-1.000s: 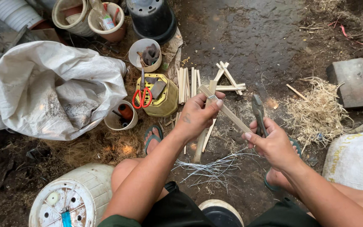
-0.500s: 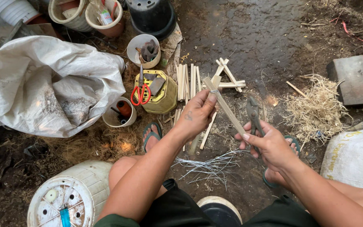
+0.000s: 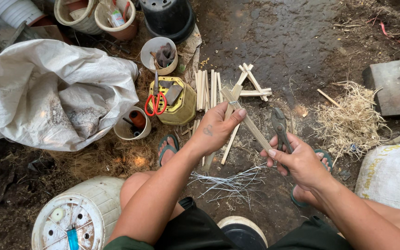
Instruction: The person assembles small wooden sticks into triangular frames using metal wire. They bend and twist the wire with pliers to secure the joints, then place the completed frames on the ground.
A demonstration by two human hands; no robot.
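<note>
The ground is dark, damp earth strewn with dry grass and fibre, an outdoor work spot with no floor covering. At its middle the left hand (image 3: 216,129) pinches the upper part of a pair of crossed bamboo sticks (image 3: 244,119), thumb and fingers closed around the tied joint. The right hand (image 3: 302,162) grips the lower end of one stick and, in the same clenched fingers, a pair of pliers (image 3: 279,127) pointing upward just beside the sticks. Beyond the sticks lies a row of cut bamboo slats (image 3: 207,90) and a finished crossed bundle (image 3: 253,88). Left of the slats stands a yellow container (image 3: 181,109) with red-handled scissors (image 3: 155,103) on top; farther left sprawls a white sack (image 3: 56,92). Below the hands, thin wires (image 3: 230,180) lie on the soil. Right of the sticks sit a straw heap (image 3: 348,118) and a grey block (image 3: 392,88).
</note>
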